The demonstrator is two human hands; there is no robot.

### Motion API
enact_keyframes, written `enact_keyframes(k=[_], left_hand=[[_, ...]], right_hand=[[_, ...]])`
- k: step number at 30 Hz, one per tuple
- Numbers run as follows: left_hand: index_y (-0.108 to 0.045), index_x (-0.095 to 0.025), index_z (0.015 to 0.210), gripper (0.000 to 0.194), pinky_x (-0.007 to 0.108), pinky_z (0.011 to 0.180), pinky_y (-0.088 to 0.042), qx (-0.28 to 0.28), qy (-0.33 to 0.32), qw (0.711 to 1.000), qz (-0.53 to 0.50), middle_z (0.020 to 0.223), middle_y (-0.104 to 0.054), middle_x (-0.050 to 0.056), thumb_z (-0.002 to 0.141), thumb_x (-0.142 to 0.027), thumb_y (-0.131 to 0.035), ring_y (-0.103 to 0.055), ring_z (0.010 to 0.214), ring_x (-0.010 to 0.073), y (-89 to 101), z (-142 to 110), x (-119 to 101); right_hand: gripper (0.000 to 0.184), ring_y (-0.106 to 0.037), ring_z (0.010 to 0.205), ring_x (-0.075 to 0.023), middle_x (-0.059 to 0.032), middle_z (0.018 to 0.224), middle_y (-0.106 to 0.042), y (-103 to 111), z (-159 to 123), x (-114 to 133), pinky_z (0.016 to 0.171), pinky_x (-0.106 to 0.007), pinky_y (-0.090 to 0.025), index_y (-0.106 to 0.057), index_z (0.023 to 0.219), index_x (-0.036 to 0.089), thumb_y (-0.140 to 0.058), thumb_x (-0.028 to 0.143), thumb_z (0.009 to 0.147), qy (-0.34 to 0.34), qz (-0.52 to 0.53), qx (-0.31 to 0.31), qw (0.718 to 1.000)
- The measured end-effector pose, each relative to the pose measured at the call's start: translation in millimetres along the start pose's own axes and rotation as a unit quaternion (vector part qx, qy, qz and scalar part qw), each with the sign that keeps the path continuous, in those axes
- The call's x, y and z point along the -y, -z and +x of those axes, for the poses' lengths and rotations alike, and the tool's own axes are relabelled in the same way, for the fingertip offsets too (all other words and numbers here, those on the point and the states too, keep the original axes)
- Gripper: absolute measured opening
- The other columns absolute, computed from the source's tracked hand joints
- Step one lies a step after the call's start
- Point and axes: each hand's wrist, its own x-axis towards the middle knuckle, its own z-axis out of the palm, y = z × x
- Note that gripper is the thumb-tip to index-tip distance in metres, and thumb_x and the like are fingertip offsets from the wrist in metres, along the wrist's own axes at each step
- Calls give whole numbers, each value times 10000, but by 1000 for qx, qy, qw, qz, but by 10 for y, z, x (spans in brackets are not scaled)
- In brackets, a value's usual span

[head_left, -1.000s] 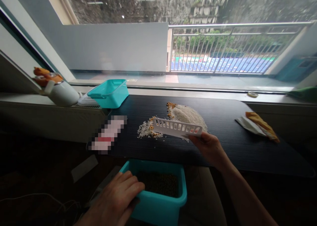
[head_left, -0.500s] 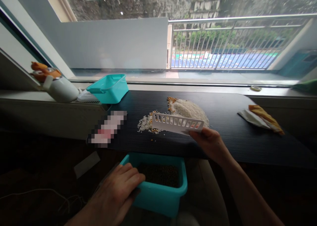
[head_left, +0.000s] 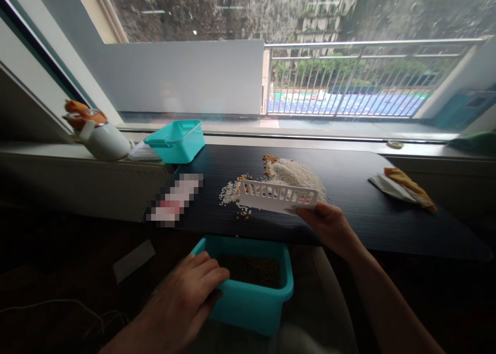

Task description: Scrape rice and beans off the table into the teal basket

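Observation:
My left hand [head_left: 194,287] grips the near left rim of a turquoise plastic bin [head_left: 248,307] below the table edge; small brown grains or beans [head_left: 259,272] lie inside it. In my right hand [head_left: 325,219] is a white slotted plastic strip [head_left: 271,201], pinched at its right end and held upright over the dark table. Behind the strip sits a heap of white rice [head_left: 298,173], with yellow-orange kernels [head_left: 270,158] at its far left. A smaller scatter of rice and kernels [head_left: 230,193] spreads left of the strip. A few kernels lie near the table's front edge.
A second turquoise bin [head_left: 180,142] stands at the table's back left corner, beside a white pot [head_left: 104,139] with an orange top. A blurred-out flat item [head_left: 176,201] lies at the left. Folded yellow and white cloth or packaging [head_left: 405,186] is at the right. A window lies behind.
A few kernels now lie closer to the front edge, above the bin. Both hands keep their holds on strip and bin. The view has tilted slightly.

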Motion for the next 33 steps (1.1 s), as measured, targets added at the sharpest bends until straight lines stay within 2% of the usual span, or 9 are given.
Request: enact_keyframes(k=[3, 9, 16, 22, 29, 31, 33], left_hand=[[-547, -249, 1061, 360, 379, 852, -466, -1, 1, 1000, 0, 938, -640, 6, 816, -2, -456, -579, 892, 209, -7, 2, -1], [-560, -249, 1067, 341, 364, 878, -477, -11, -7, 1000, 2, 931, -649, 12, 834, -21, -459, -595, 898, 206, 9, 0, 0], [-559, -248, 1044, 295, 341, 807, -486, 9, -1, 1000, -9, 907, -640, 11, 862, -41, -454, -585, 855, 204, 36, 0, 6], [-553, -256, 1083, 368, 363, 866, -479, -1, 2, 1000, -5, 945, -640, 7, 837, -5, -444, -583, 903, 207, 5, -14, 14], [-545, -255, 1088, 377, 369, 882, -471, 5, -4, 1000, 1, 957, -649, 7, 832, 1, -439, -598, 907, 202, 10, -25, 26], [-545, -257, 1090, 374, 362, 863, -475, 6, -9, 1000, 3, 955, -651, 7, 832, -7, -442, -601, 900, 203, 15, -26, 33], [-544, -259, 1092, 370, 361, 866, -473, 8, -8, 1000, 1, 948, -652, 6, 835, -13, -439, -602, 892, 201, 15, -25, 40]], right_hand=[[202, -700, 798, -240, -44, 841, -765, -6, -11, 47, 736, -349, -562, -775, 885, 175, -668, 323, 800, -4, 23, 6, 1000], [221, -705, 907, -267, -51, 933, -768, -3, -143, 71, 848, -394, -557, -771, 933, 192, -691, 337, 788, -20, 53, 15, 998], [193, -702, 878, -246, -42, 929, -765, 19, -238, 91, 819, -357, -563, -770, 914, 193, -672, 327, 815, -27, 26, 69, 997], [219, -701, 835, -231, -34, 920, -762, 15, -306, 105, 790, -339, -575, -770, 963, 196, -651, 329, 837, -32, 21, 107, 994], [218, -699, 833, -256, -34, 899, -762, -193, -275, 168, 757, -362, -570, -771, 935, 183, -619, 311, 845, -29, 5, 45, 999], [224, -704, 827, -266, -36, 898, -767, -192, -275, 156, 744, -369, -570, -774, 938, 186, -623, 314, 832, -36, 2, 29, 999], [221, -708, 851, -278, -37, 898, -771, -122, -288, 124, 766, -378, -563, -775, 932, 192, -638, 317, 812, -50, 0, -13, 999]])
